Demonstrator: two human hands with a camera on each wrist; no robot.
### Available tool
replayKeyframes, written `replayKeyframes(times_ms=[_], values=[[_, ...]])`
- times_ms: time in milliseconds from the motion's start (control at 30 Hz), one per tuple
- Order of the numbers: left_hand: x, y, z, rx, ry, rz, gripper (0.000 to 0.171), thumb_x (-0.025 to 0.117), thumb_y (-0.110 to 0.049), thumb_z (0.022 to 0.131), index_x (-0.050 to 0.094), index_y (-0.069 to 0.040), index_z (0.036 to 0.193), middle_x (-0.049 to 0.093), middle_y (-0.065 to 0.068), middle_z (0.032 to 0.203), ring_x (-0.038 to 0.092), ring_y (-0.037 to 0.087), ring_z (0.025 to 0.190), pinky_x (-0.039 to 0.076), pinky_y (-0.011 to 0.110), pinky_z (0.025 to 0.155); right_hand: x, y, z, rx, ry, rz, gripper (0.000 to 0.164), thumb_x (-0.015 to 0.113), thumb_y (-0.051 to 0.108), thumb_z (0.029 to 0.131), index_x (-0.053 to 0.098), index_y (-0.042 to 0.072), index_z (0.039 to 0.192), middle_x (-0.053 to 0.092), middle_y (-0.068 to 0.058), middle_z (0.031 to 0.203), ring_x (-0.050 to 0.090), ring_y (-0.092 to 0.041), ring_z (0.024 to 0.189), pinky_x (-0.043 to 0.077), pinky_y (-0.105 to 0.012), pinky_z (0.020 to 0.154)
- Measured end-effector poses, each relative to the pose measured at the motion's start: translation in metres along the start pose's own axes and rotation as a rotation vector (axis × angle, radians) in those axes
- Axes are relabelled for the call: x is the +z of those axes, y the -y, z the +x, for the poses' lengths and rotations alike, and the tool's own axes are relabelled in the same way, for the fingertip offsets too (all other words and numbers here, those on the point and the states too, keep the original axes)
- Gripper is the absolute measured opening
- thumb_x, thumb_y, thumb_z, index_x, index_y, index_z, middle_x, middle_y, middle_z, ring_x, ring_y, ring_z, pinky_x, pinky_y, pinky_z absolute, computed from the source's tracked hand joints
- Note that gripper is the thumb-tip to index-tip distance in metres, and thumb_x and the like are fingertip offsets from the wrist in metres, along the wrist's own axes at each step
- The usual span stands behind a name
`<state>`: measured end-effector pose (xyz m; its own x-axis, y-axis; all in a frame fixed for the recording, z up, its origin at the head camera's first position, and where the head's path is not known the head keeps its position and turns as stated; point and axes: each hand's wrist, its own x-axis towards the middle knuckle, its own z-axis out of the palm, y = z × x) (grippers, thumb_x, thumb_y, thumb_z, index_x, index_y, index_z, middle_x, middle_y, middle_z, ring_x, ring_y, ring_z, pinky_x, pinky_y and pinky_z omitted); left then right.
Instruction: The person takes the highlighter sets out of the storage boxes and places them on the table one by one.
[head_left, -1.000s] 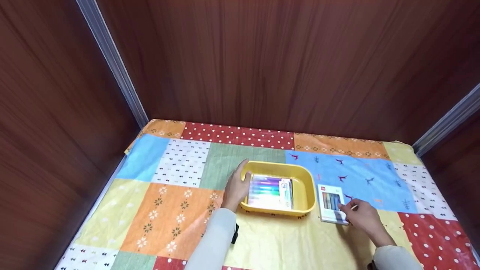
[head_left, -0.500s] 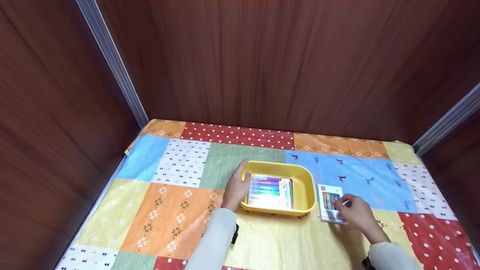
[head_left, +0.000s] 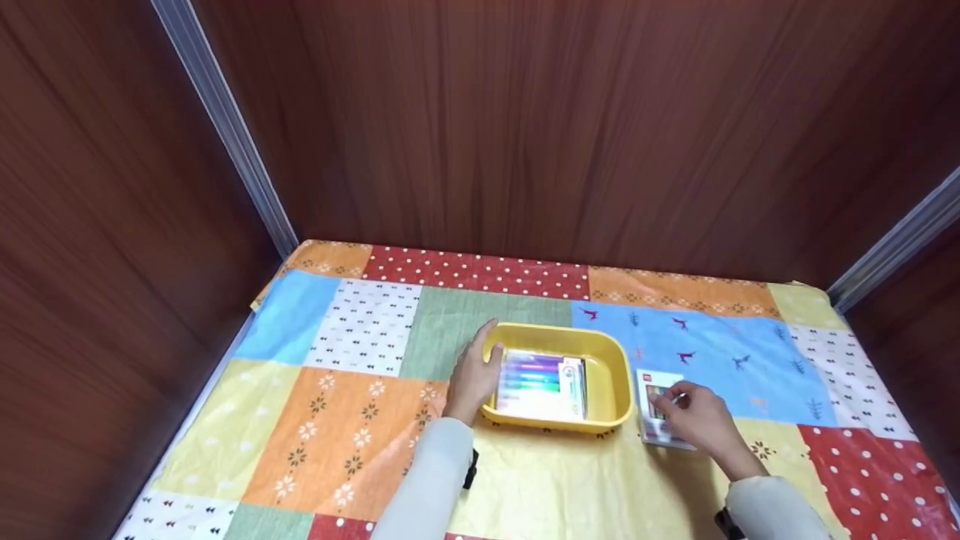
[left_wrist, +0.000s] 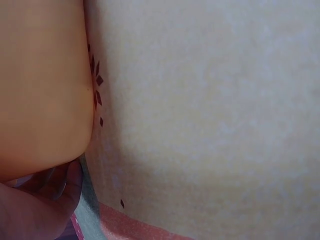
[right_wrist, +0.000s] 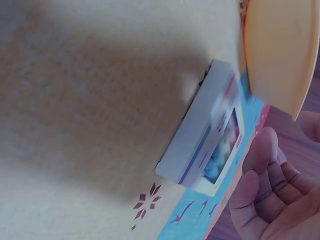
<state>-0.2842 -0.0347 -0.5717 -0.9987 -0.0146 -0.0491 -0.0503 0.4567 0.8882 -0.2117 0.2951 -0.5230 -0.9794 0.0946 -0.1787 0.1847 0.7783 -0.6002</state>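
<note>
White box (head_left: 654, 430), one: lying flat right of the yellow tray (head_left: 603, 386), long axis running away from the body. Right hand (head_left: 701, 417), nearer, is hovering above, loosely bent, holding nothing; left hand (head_left: 474, 379) is gripping the tray's left end

No wording can be read. The white box (head_left: 657, 431), between the yellow tray (head_left: 628, 384) and the tablecloth's (head_left: 562, 480) right edge, bears a tiny red mark (head_left: 647, 378); the label (head_left: 574, 384) on the pen pack (head_left: 529, 381) is too small.
</note>
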Motion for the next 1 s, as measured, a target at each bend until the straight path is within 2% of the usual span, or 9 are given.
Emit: replayKeyframes(times_ms=[133, 200, 233, 300, 367, 433, 500, 800, 1000], values=[[-0.001, -0.001, 0.001, -0.008, -0.008, -0.011, 0.049, 0.046, -0.038, 0.107, 0.033, -0.048, 0.153, 0.039, -0.002, 0.163, 0.048, 0.037, 0.141, 0.044, 0.060, 0.108, 0.003, 0.006, 0.003, -0.031, -0.004, 0.005, 0.034, 0.060, 0.040, 0.099, 0.063, 0.006, 0.096, 0.062, -0.003, 0.073, 0.051, -0.015, 0.061, 0.041, -0.030, 0.058], [-0.001, -0.002, 0.002, -0.009, -0.015, -0.007, 0.049, 0.046, -0.038, 0.107, 0.033, -0.049, 0.152, 0.039, -0.002, 0.163, 0.052, 0.037, 0.137, 0.048, 0.058, 0.103, 0.003, 0.008, 0.004, -0.052, -0.015, 0.009, 0.035, 0.061, 0.041, 0.099, 0.064, 0.006, 0.096, 0.063, -0.003, 0.074, 0.052, -0.015, 0.062, 0.042, -0.030, 0.059], [-0.001, -0.002, 0.002, -0.010, -0.013, -0.007, 0.049, 0.046, -0.037, 0.107, 0.032, -0.050, 0.152, 0.039, -0.001, 0.163, 0.059, 0.037, 0.128, 0.053, 0.055, 0.096, 0.004, 0.009, 0.004, -0.059, -0.018, 0.011, 0.035, 0.061, 0.041, 0.099, 0.064, 0.006, 0.095, 0.063, -0.003, 0.074, 0.052, -0.015, 0.062, 0.042, -0.030, 0.060], [0.000, -0.002, 0.004, -0.015, -0.014, 0.002, 0.049, 0.046, -0.034, 0.107, 0.033, -0.050, 0.152, 0.041, 0.000, 0.161, 0.069, 0.029, 0.096, 0.056, 0.043, 0.073, 0.004, 0.011, 0.005, -0.077, -0.027, 0.012, 0.032, 0.063, 0.038, 0.098, 0.064, 0.006, 0.094, 0.064, -0.003, 0.072, 0.053, -0.015, 0.063, 0.042, -0.029, 0.062], [0.001, -0.001, 0.005, -0.024, -0.012, 0.007, 0.050, 0.046, -0.031, 0.107, 0.034, -0.049, 0.152, 0.043, 0.002, 0.160, 0.059, 0.019, 0.064, 0.047, 0.033, 0.053, 0.006, 0.011, 0.005, -0.086, -0.027, 0.012, 0.031, 0.064, 0.037, 0.098, 0.065, 0.006, 0.094, 0.064, -0.003, 0.071, 0.054, -0.014, 0.063, 0.042, -0.028, 0.063], [0.002, 0.000, 0.005, -0.034, -0.008, 0.006, 0.051, 0.047, -0.028, 0.106, 0.035, -0.048, 0.152, 0.044, 0.004, 0.159, 0.040, 0.013, 0.047, 0.035, 0.028, 0.044, 0.006, 0.011, 0.006, -0.089, -0.023, 0.013, 0.030, 0.065, 0.035, 0.098, 0.064, 0.006, 0.094, 0.064, -0.003, 0.070, 0.054, -0.014, 0.062, 0.042, -0.028, 0.063], [0.002, 0.001, 0.005, -0.040, -0.008, 0.008, 0.052, 0.047, -0.028, 0.106, 0.034, -0.048, 0.152, 0.044, 0.005, 0.159, 0.035, 0.010, 0.046, 0.032, 0.026, 0.043, 0.006, 0.012, 0.006, -0.086, -0.022, 0.013, 0.030, 0.065, 0.035, 0.098, 0.064, 0.006, 0.095, 0.064, -0.004, 0.070, 0.053, -0.014, 0.061, 0.041, -0.027, 0.061], [0.001, -0.002, 0.004, -0.040, -0.010, 0.004, 0.052, 0.049, -0.030, 0.106, 0.034, -0.050, 0.151, 0.043, 0.003, 0.160, 0.051, 0.016, 0.059, 0.042, 0.032, 0.051, 0.006, 0.025, 0.009, -0.150, -0.082, 0.019, 0.024, 0.064, 0.031, 0.099, 0.065, 0.008, 0.094, 0.059, -0.003, 0.063, 0.050, -0.011, 0.056, 0.040, -0.027, 0.057], [0.003, 0.000, 0.004, -0.045, -0.004, -0.005, 0.051, 0.049, -0.031, 0.106, 0.034, -0.051, 0.151, 0.043, 0.003, 0.160, 0.044, 0.013, 0.052, 0.039, 0.030, 0.047, 0.009, 0.034, 0.012, -0.191, -0.097, 0.014, 0.020, 0.065, 0.028, 0.098, 0.066, 0.008, 0.092, 0.056, 0.001, 0.063, 0.049, -0.011, 0.056, 0.040, -0.026, 0.056]])
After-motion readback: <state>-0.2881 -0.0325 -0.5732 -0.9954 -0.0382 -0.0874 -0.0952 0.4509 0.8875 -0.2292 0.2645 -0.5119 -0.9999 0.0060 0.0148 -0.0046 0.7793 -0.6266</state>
